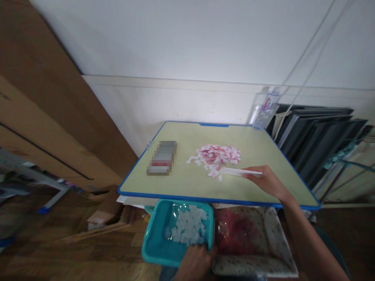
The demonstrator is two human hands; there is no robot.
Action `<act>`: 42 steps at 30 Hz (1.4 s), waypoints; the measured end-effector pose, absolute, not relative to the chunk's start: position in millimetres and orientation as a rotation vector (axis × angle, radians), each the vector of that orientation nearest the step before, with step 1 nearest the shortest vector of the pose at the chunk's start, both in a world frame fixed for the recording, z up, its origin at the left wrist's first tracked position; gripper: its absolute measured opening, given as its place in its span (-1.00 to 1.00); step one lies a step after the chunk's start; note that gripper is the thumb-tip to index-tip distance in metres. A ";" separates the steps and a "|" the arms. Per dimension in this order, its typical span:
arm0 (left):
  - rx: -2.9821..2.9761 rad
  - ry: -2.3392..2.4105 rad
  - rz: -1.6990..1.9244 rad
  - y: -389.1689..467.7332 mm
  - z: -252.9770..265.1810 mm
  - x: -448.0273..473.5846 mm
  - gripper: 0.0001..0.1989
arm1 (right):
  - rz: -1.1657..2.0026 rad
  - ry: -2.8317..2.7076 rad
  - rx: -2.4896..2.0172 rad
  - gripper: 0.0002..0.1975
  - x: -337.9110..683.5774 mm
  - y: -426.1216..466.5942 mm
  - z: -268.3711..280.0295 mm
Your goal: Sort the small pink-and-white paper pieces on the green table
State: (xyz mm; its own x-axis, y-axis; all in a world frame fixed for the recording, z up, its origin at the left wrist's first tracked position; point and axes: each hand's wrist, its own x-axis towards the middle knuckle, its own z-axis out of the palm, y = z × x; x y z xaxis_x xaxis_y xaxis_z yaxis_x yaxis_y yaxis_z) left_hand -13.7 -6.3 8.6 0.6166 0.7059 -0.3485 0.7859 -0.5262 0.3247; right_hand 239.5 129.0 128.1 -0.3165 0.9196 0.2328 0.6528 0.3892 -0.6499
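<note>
The right hand (261, 178) pinches a white strip (240, 172), near right of the pink scraps (218, 154) on the table (263, 146); the left hand (195, 262) is at the near-right basin (158, 249) rim, grip unclear.

Soft, even light falls on my pale yellow-green tabletop with blue edging (181, 185) and the smooth white wall (175, 43); I can't see its source. A soft grey shadow lies beside the clear plastic bottle (266, 111). Small glints dot my teal plastic basin (158, 242). Lower down it's dimmer: my left hand (195, 262) looks dark and blurred. Wide-angle stretch slants the tall brown panel (55, 74), and coarse pixels mask a grey oblong (162, 156).
</note>
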 end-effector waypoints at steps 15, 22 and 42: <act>2.380 1.191 -0.237 -6.7 13.9 -11.9 -0.68 | 0.665 -2.020 -1.384 -0.73 241.6 105.1 125.8; 2.396 1.184 -0.252 -7.3 10.7 -12.1 -0.72 | 0.778 -2.066 -1.286 -0.77 232.5 96.9 135.5; 2.408 1.180 -0.228 -7.5 8.6 -12.0 -0.71 | 0.750 -2.051 -1.233 -0.77 217.4 109.3 134.3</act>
